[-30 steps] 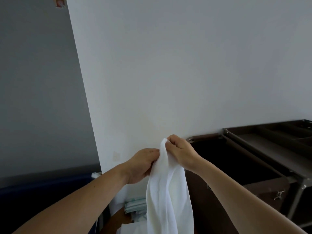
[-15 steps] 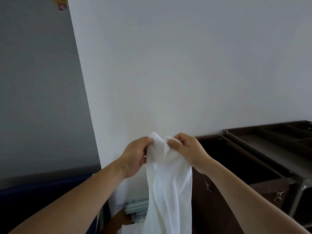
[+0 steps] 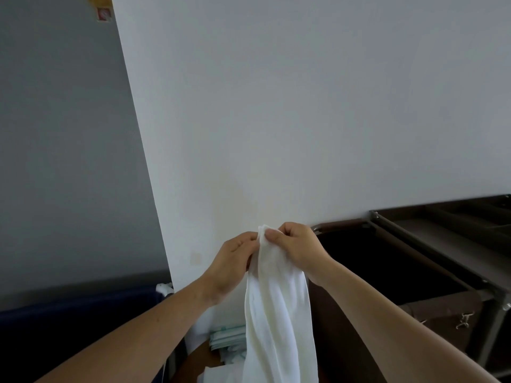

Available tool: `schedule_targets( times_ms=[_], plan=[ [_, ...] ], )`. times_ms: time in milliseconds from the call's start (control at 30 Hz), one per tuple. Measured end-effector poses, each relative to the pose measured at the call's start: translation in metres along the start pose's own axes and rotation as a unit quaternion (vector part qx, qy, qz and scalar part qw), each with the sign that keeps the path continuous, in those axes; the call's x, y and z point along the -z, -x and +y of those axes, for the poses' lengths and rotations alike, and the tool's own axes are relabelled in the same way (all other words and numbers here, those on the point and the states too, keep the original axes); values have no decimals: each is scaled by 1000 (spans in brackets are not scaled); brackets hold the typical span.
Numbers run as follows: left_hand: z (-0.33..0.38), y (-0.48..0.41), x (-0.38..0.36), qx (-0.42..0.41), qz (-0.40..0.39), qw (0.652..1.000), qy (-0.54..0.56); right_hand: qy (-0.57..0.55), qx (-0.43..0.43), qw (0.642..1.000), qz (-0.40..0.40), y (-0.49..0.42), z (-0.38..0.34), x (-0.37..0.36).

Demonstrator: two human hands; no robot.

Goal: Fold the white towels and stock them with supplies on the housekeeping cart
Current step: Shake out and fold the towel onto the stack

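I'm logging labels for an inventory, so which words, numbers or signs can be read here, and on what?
No text can be read.
Sticker high on the grey wall: red and yellow, too small and blurred to read.
Stacked packets near the bottom edge: no legible print.
On the white towel and the cart: nothing printed shows.

A hotel-style service corner: a dark housekeeping cart (image 3: 431, 244) (compartmented top) stands against a plain white wall (image 3: 276, 106).

White towel (image 3: 278, 313), gathered lengthwise, hanging from its pinched top corner; dark brown housekeeping cart (image 3: 453, 244), open-topped, just to its right.
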State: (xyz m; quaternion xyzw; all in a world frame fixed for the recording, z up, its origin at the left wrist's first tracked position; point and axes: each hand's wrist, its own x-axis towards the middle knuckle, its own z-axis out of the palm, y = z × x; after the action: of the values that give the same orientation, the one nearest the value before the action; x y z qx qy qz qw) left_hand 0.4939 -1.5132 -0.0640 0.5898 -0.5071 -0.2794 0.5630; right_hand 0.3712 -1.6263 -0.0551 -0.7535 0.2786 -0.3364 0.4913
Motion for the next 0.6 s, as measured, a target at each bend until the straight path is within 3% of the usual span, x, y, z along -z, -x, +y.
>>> schedule_targets(
  times_ms=[200,333,433,600],
  plan=[
    [-4,-1,4,-11,10,1000,-26,-12,-10,999,-34,-2,0,10],
    [8,-7,9,-2,-3,1000,-11,-131,-16,982,-135,1,9,21],
    [29,-16,16,-9,22,999,-22,-131,-20,985,-106,3,11,19],
    [51,-28,21,7,47,994,-102,-57,52,997,-11,-2,-1,5]
  ],
)
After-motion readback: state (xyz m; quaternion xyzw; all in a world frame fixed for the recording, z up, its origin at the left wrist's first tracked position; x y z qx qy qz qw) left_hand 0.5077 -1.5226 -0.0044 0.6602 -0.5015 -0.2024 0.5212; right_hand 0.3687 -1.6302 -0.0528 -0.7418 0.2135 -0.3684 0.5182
